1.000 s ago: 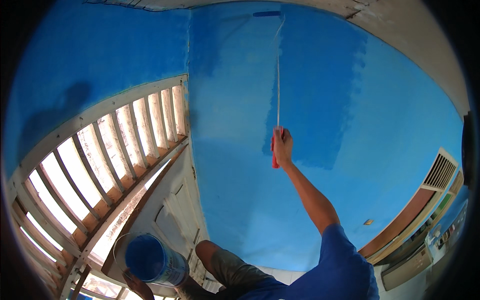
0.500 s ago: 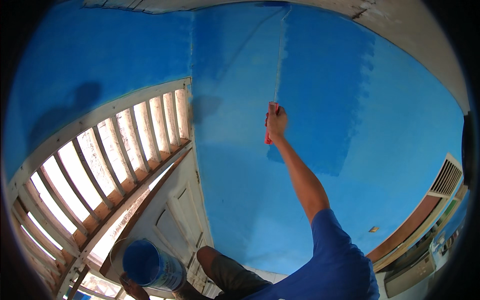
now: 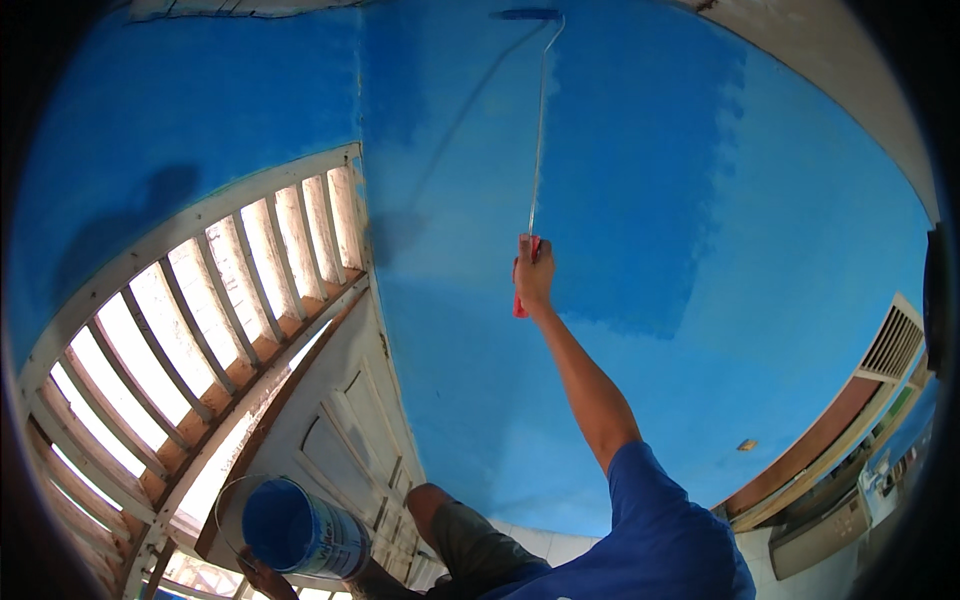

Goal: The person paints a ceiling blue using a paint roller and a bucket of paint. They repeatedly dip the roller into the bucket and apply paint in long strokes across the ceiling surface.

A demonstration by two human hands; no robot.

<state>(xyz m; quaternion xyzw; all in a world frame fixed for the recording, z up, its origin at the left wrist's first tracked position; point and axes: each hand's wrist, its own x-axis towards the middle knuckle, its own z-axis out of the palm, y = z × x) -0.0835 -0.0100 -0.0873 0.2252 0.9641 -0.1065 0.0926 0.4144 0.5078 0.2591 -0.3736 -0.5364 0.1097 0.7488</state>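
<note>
My right hand (image 3: 537, 272), arm stretched up and forward, is closed round the red handle of a paint roller (image 3: 540, 140). From the handle a long thin wire frame runs up to the blue roller head near the top of the wall, where it looks to be at the surface. Low on the left, my left hand (image 3: 268, 579) is wrapped round the lower side of a paint bucket (image 3: 345, 540), holding it tilted with its mouth toward me. Blue paint coats its inside; a thin wire bail hangs at the rim. Most of that hand is hidden behind the bucket.
The blue wall (image 3: 450, 350) carries a darker, fresh-looking patch (image 3: 630, 190). Slatted vent bars (image 3: 230, 290) run above a white panelled door (image 3: 345, 430) on the left. A louvred wooden frame (image 3: 893, 340) stands far right, near a small wall fitting (image 3: 747, 445). My bent knee (image 3: 428, 505) shows below.
My right hand has come down and slightly left with the roller, whose head now shows fully below the ceiling edge. The view has shifted a little; the bucket stays in my left hand.
</note>
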